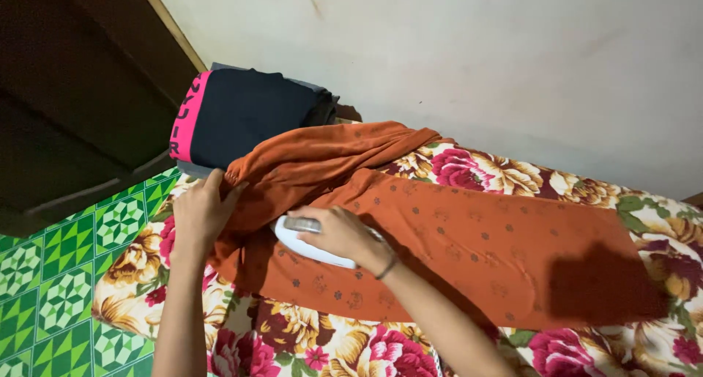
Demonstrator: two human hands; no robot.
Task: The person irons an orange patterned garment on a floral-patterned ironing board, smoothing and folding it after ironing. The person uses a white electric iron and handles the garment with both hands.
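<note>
A rust-orange cloth (469, 238) with small dark flower prints lies spread across a floral sheet (344, 348), flat on the right and bunched into folds at its left end. The right hand (338, 233) is closed over the handle of a white iron (307, 245), which sits on the cloth near the bunched part. A dark band circles that wrist. The left hand (199, 212) rests just beside it, fingers curled into the gathered folds at the cloth's left edge, pinching the fabric. The two hands are near each other but apart, with the iron's nose between them.

Behind the folds, against the wall (476, 62), stands a stack of folded clothes (249, 113): dark fabric with a pink band on its left face, grey pieces under and behind it. The bunched cloth touches the front of this stack, so there is little room past the iron on that side.

To the right the cloth runs flat and unbroken, with a dark shadow (604, 285) lying on its far end. The floral sheet shows beyond the cloth on the near side and along the wall side at the right. On the left the sheet's edge meets a green patterned mat (66, 274), and above that is a dark wooden panel (80, 91). The wall closes off the far side along the whole length of the sheet.
</note>
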